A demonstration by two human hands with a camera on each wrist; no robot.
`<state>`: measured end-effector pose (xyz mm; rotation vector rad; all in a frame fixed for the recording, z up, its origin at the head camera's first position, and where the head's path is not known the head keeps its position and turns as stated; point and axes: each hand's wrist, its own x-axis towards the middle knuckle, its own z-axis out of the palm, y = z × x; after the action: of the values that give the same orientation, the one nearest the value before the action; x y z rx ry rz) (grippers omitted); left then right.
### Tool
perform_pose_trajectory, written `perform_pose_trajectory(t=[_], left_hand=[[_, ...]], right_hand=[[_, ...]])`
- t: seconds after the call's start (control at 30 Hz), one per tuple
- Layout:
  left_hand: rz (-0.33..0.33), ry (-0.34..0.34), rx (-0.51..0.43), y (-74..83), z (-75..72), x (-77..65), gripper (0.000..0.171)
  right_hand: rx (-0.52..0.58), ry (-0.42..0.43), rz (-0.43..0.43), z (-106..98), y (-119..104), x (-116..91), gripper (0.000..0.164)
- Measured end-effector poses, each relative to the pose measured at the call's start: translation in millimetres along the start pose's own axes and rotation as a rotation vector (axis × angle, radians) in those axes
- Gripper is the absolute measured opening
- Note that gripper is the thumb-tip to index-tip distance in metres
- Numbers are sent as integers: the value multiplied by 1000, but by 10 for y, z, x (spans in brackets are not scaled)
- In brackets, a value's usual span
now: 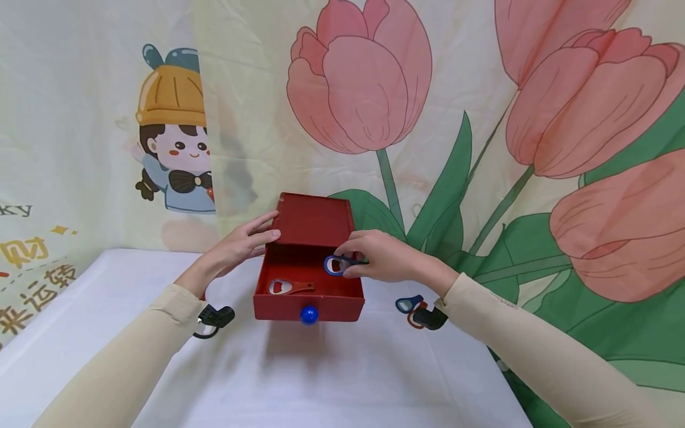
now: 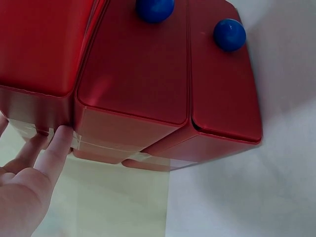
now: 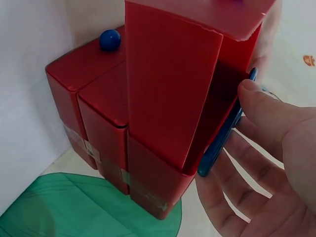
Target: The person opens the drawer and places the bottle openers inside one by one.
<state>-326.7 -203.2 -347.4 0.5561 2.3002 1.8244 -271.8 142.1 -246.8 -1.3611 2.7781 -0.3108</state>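
Your hands are apart. Left hand (image 1: 230, 248): fingers extended, touching the left side of the red box-shaped drawer cabinet (image 1: 316, 220). Right hand (image 1: 381, 257): thumb and fingers pinching the flat blue bottle opener (image 3: 219, 143), held over the pulled-out red top drawer (image 1: 337, 308) with its round blue knob (image 1: 309, 315). Brown-handled bottle opener (image 1: 298, 288) lies inside that drawer, left of your right hand.
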Motion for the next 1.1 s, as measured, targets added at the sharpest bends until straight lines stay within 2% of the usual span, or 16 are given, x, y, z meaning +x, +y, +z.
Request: perform_pose_trajectory(t=[0.43,1.1], left_hand=[[7,-8,3,-4,15,19,83],[4,2,-12,-7,12,5,81]], right_hand=[[-53,-44,-12,63,-64,116,42],[-20,-77,-44,249,-36,315,42]])
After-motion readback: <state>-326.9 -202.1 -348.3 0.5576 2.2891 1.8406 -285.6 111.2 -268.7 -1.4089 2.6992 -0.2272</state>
